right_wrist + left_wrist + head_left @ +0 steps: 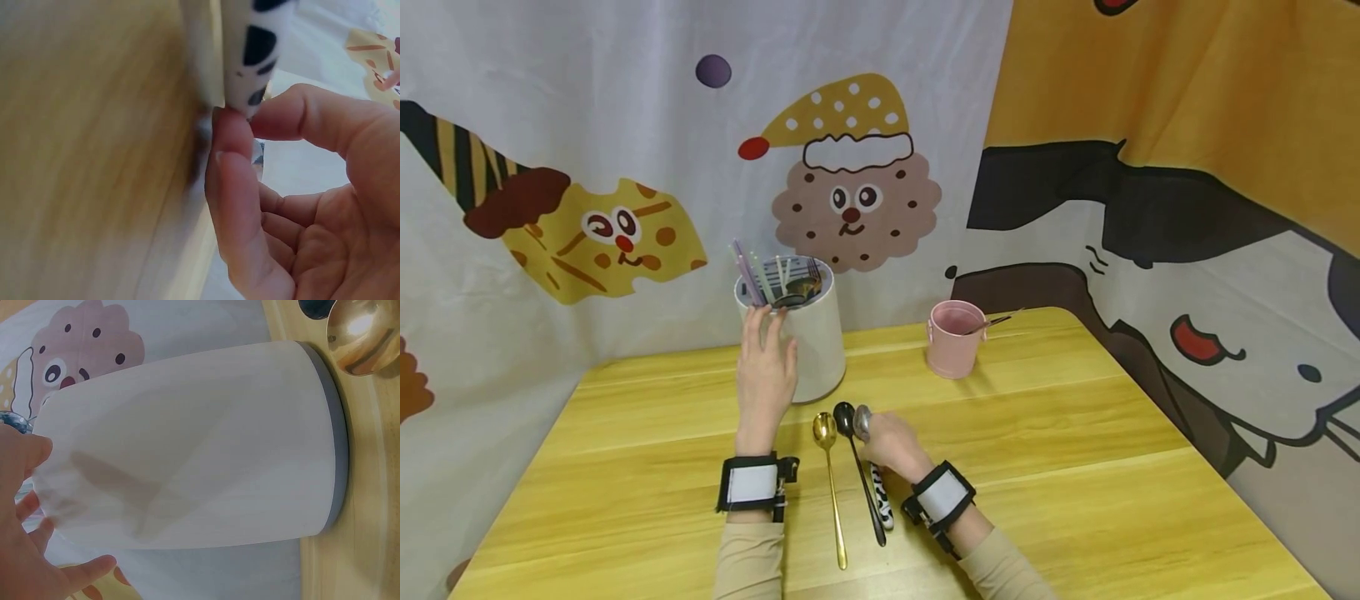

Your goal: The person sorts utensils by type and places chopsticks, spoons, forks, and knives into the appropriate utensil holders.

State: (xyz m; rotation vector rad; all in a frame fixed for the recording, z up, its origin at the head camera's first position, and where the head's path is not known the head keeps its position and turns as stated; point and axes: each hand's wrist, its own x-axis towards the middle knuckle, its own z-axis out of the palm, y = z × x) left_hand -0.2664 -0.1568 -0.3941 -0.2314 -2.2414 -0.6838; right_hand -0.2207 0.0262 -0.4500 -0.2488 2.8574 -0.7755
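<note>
In the head view, a white cylindrical utensil holder (817, 354) stands at the back with straws (747, 275) and other utensils in it. My left hand (763, 379) touches its rim with fingers spread; the left wrist view shows the holder's side (200, 450) close up. My right hand (892, 443) pinches a spoon with a black-and-white spotted handle (881, 497) between thumb and fingers. The spoon's silver head (862, 422) shows past the hand. Left of it lie a black long-handled spoon (862, 475) and a gold one (832, 479).
A small pink bucket (953, 346) with a thin dark-handled utensil (996, 322) leaning out stands at the back right of the wooden table (1112, 467). A curtain with cartoon prints (662, 100) hangs behind the table.
</note>
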